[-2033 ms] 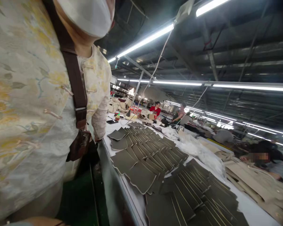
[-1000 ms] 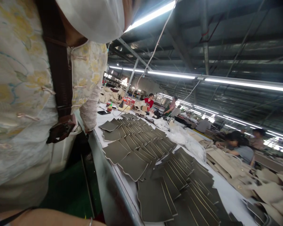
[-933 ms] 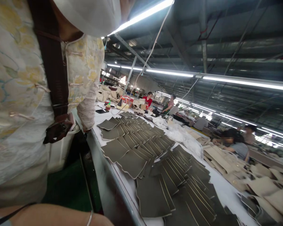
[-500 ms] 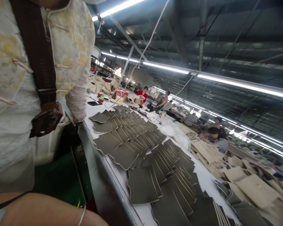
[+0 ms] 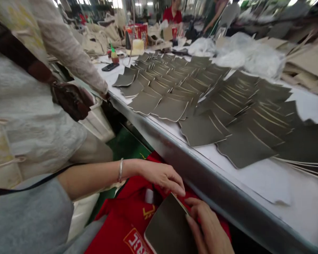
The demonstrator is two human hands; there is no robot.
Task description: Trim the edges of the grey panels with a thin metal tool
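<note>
A dark olive-grey leather-like panel (image 5: 169, 225) with a pale edge lies over my lap, on a red apron (image 5: 113, 225). My right hand (image 5: 210, 225) grips the panel along its right edge, with the thumb on its face. Just above the panel's top corner is my left hand (image 5: 161, 178), with a bracelet (image 5: 121, 170) on its wrist. Its fingers bend downward and lie together; whether they touch the panel, and what is beneath them, is hidden. Many similar panels (image 5: 172, 106) lie in overlapping rows on the table to the front.
The table's metal edge (image 5: 175, 143) runs diagonally past my hands. A person with a brown bag (image 5: 71, 100) stands at the left. Farther back are a phone (image 5: 110, 67), a green-tipped bottle (image 5: 113, 54), clear plastic (image 5: 249, 54) and beige pieces (image 5: 307, 70).
The view has tilted down and levelled from the ceiling and far room. Both my hands and the panel on my lap are now visible; before, only a forearm with the bracelet showed.
</note>
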